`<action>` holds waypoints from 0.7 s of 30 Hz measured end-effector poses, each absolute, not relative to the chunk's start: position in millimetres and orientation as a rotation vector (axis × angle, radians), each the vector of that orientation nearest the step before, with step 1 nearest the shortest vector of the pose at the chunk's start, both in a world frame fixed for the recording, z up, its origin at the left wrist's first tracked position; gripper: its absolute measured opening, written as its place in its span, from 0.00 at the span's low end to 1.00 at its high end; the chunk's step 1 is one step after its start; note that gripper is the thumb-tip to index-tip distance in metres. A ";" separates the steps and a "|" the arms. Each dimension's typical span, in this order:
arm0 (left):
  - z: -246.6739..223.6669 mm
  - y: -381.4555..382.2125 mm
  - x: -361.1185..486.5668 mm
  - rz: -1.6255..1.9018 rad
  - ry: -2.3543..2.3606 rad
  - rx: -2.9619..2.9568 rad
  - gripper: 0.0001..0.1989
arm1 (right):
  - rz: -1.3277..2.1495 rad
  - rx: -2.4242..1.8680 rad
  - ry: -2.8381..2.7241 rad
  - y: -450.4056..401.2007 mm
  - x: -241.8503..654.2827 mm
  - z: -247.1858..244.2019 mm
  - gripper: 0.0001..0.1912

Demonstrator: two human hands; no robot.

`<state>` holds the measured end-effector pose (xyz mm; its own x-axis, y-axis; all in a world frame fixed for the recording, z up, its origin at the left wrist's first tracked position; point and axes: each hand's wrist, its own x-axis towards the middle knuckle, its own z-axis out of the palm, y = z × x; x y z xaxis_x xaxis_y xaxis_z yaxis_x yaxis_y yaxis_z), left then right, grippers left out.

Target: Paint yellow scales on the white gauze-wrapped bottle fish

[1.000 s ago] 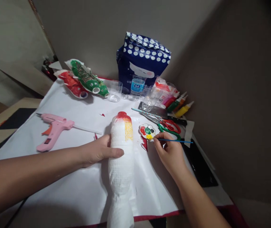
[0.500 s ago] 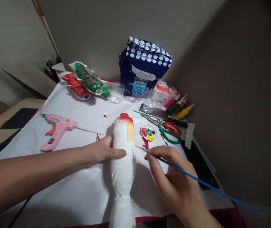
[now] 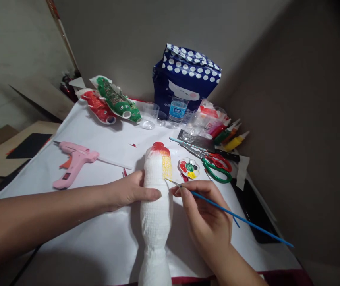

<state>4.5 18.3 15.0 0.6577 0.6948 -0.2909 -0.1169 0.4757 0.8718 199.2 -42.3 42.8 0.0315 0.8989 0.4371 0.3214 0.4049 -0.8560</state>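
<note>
- One held paintbrush (image 3: 235,215)
- One white bottle form (image 3: 156,218)
- One glue gun (image 3: 75,159)
- Two pairs of scissors (image 3: 217,171)
- One palette (image 3: 189,167)
- Four paint bottles (image 3: 234,143)
- One knife (image 3: 228,155)
- One bag (image 3: 184,81)

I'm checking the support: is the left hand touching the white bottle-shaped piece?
Touching. The head view shows the left hand with its thumb laid across the white piece.

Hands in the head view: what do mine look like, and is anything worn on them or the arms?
The left hand and right hand are bare, with no gloves. No sleeve, watch or bracelet shows on the left forearm or right forearm. Several fingers are hidden, so rings there can't be ruled out.
</note>
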 end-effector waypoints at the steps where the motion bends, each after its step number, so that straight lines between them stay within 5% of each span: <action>1: 14.9 18.3 4.4 0.547 0.707 0.954 0.44 | 0.642 -1.142 -1.511 -42.4 198.5 42.7 0.04; 21: 16.4 18.1 5.2 0.550 0.686 0.935 0.44 | 0.598 -1.153 -1.540 -42.5 198.1 44.2 0.05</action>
